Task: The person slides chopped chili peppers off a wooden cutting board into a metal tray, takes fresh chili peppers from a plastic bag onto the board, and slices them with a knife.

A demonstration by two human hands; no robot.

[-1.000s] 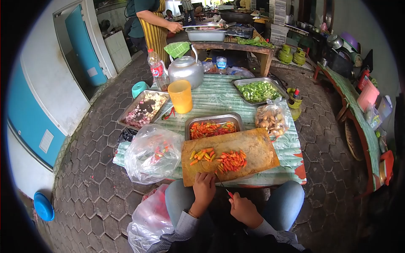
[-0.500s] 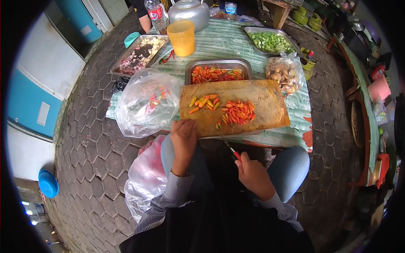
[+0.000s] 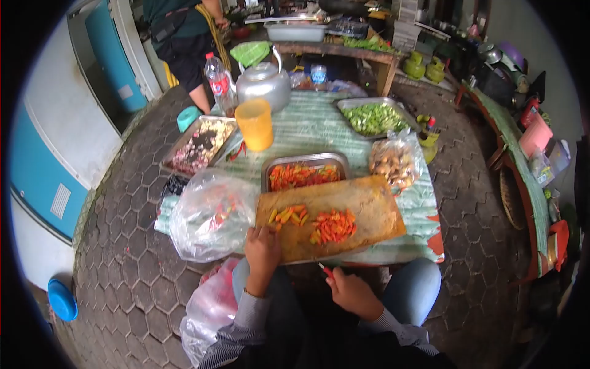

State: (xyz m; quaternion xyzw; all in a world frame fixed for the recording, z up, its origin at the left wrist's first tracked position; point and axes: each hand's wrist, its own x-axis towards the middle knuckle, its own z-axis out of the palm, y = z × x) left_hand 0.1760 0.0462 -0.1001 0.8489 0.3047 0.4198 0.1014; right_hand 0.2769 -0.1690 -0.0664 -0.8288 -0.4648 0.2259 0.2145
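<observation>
My right hand [image 3: 355,294] grips the red handle of a knife [image 3: 327,270], held just below the front edge of a worn wooden cutting board [image 3: 375,212]. My left hand [image 3: 263,252] is closed at the board's front left corner; whatever its fingers hold is hidden. On the board lie a loose group of orange and yellow chilies [image 3: 289,215] and a denser pile of red-orange chilies [image 3: 334,226]. Behind the board, a metal tray [image 3: 305,158] contains many more chilies. Beside my left hand sits a clear plastic bag [image 3: 206,230] with some chilies inside.
A yellow plastic cup [image 3: 253,126], a kettle [image 3: 264,86] and a bottle [image 3: 218,83] stand at the back. Trays hold chopped greens [image 3: 375,117] and sliced onions [image 3: 193,150]. A bag of mushrooms [image 3: 396,163] is at right. A person [image 3: 178,43] stands behind the table.
My view has tilted upward, so the table appears lower and the standing person shows more. My right hand with the knife has shifted slightly left. My left hand stays at the board's corner.
</observation>
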